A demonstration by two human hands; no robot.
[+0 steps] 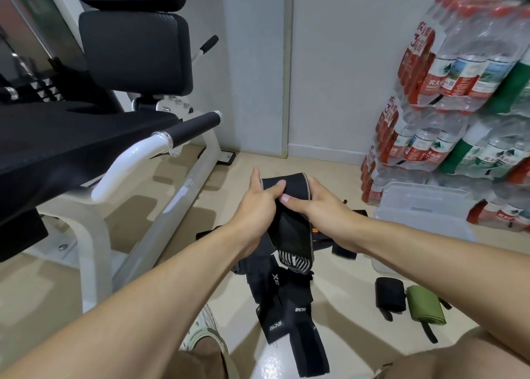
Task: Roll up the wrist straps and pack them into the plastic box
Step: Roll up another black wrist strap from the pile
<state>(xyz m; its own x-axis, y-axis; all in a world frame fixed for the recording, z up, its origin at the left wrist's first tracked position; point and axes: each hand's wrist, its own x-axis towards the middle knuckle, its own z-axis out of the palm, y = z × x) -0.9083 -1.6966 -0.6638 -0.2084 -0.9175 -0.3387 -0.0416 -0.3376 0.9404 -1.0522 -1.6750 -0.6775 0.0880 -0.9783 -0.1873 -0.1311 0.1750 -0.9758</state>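
Note:
My left hand (259,199) and my right hand (311,203) hold one black wrist strap (289,223) in the air between them, thumbs pinching its upper part. Its striped end hangs down toward the floor. Below it lies a pile of flat black straps (286,309) with white logos. A rolled black strap (390,294) and a rolled green strap (424,308) lie on the floor at the right. The clear plastic box (424,206) stands behind my right forearm, partly hidden by it.
A black and white gym bench (94,137) fills the left side, its frame running down to the floor. Shrink-wrapped packs of water bottles (459,91) are stacked against the right wall. My knees and a shoe (200,332) are at the bottom edge.

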